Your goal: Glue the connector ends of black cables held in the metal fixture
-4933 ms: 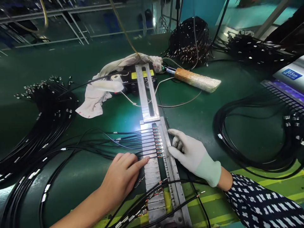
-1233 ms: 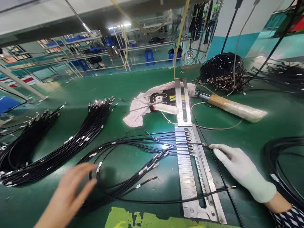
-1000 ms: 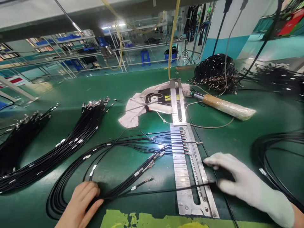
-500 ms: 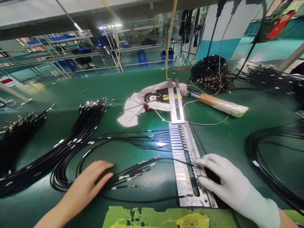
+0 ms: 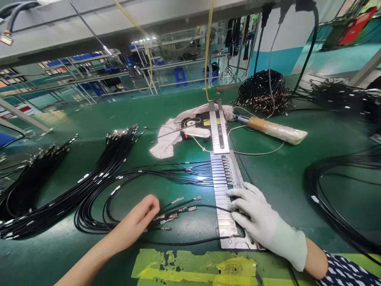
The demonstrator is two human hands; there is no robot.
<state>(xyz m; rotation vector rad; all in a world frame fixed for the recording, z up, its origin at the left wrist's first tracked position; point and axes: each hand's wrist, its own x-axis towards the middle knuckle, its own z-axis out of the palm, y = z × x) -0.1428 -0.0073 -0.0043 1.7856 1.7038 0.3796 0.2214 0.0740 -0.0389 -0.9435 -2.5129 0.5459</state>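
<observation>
My bare left hand (image 5: pixel 144 214) is closed beside a bunch of black cables (image 5: pixel 166 217) with metal terminals. Its curled fingers pinch one of these cables, whose end points up and to the right. My right hand (image 5: pixel 256 216), in a white glove, rests over the lower part of a slotted metal fixture (image 5: pixel 225 198). A single black cable (image 5: pixel 208 205) runs across to its fingertips and is gripped there; the cable's end is hidden under the glove. Several cables lie side by side in the upper slots, terminals (image 5: pixel 228 171) to the right. Another cable (image 5: pixel 190 242) crosses the fixture's bottom end.
Two thick cable bundles (image 5: pixel 114 149) lie at left. Behind the fixture are a pale cloth (image 5: pixel 163 145) and a wrapped tool handle (image 5: pixel 276 129). Coiled black cables (image 5: pixel 321 178) lie at right, with a cable heap (image 5: pixel 262 89) farther back. Worn yellow-green tape (image 5: pixel 178 266) covers the front.
My left hand has moved right and its spread fingers have closed on a cable. My right hand has shifted left and slightly up, over the fixture's slots. The view has tilted slightly.
</observation>
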